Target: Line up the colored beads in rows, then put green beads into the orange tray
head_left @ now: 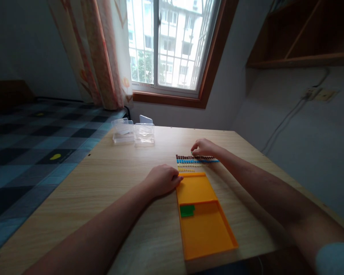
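My left hand [164,178] rests on the table with curled fingers, its thumb over the left edge of a shallow yellow-orange plastic box [208,229]. The box lies opened flat, and a green piece [187,210] sits in the upper left corner of its nearer half. Beyond it are rows of small pieces: brown [183,157], blue [182,161], pale ones and a shorter yellow row [186,170]. My right hand [205,147] is pinched at the far side of the brown row, partly hiding that row's right part. What its fingertips hold is too small to name.
Clear plastic boxes [145,138] with raised lids stand at the table's far left. A bed with a checked cover [60,141] adjoins the left side of the wooden table [126,164]. The wall and window [174,46] are behind it; a shelf [304,53] hangs upper right.
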`<control>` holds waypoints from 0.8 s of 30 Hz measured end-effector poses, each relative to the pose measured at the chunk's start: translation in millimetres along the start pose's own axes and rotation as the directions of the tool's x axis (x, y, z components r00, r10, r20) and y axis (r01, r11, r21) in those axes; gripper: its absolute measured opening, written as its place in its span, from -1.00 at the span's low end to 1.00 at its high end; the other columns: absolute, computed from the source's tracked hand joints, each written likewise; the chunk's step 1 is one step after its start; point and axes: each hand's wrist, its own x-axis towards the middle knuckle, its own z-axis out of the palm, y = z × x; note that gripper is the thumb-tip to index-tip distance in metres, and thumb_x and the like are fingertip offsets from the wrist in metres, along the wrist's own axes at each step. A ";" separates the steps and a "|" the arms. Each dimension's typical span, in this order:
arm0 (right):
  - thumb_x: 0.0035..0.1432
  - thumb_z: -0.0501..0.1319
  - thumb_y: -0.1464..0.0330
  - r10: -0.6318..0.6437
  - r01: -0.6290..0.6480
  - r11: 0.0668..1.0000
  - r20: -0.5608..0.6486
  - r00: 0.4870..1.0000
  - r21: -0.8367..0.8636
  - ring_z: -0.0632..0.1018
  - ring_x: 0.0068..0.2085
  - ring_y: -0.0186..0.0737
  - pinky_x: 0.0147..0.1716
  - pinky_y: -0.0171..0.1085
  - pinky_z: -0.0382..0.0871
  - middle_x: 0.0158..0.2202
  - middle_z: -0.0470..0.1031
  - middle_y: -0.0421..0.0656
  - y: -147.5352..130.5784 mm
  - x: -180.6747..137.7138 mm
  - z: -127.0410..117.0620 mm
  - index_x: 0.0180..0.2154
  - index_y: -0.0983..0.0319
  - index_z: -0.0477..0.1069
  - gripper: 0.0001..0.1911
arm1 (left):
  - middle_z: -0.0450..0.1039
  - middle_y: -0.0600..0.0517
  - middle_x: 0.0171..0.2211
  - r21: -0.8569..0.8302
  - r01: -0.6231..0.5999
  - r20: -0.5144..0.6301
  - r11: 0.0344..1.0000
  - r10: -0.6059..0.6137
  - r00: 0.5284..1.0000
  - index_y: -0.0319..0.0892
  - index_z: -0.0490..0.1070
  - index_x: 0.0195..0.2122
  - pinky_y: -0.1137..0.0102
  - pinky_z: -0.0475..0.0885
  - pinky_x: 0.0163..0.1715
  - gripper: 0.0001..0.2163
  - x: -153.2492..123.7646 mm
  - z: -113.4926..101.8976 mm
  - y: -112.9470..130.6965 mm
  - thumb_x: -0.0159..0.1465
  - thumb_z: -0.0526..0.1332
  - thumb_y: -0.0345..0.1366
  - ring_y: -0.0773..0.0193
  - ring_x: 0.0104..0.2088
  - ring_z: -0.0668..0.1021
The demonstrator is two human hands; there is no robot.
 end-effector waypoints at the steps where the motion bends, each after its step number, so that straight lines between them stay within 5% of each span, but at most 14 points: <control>1: 0.08 0.34 0.34 0.000 0.000 1.000 0.000 1.000 0.000 0.59 -0.18 -0.19 -0.23 -0.38 0.33 -0.17 0.67 -0.11 -0.2 -0.2 0.8 -0.14 0.21 0.68 -0.73 | 0.58 -0.08 -0.42 0.004 0.000 0.005 1.000 0.000 1.000 -0.15 0.53 -0.47 0.34 0.28 -0.43 -0.65 0.1 -0.2 0.4 0.33 0.10 -0.10 0.17 -0.41 0.52; 17: 0.11 0.35 0.35 -0.040 0.040 0.999 -0.080 0.996 0.009 0.57 -0.24 -0.23 -0.27 -0.36 0.31 -0.20 0.66 -0.09 -3.9 -3.7 6.8 -0.20 0.24 0.69 -0.78 | 0.58 -0.07 -0.43 0.007 0.000 -0.001 1.000 0.000 1.000 -0.15 0.52 -0.47 0.37 0.20 -0.47 -0.64 1.5 0.8 -0.5 0.33 0.10 -0.08 0.21 -0.43 0.50; 24: 0.18 0.35 0.33 -0.120 0.133 0.990 -0.216 0.969 0.045 0.55 -0.21 -0.22 -0.16 -0.29 0.34 -0.23 0.62 -0.10 -19.4 -27.7 -16.3 -0.22 0.20 0.67 -0.85 | 0.56 -0.05 -0.45 0.010 0.010 0.007 1.000 -0.010 1.000 -0.15 0.52 -0.49 0.36 0.16 -0.49 -0.63 2.1 1.9 -1.4 0.33 0.09 -0.08 0.22 -0.45 0.48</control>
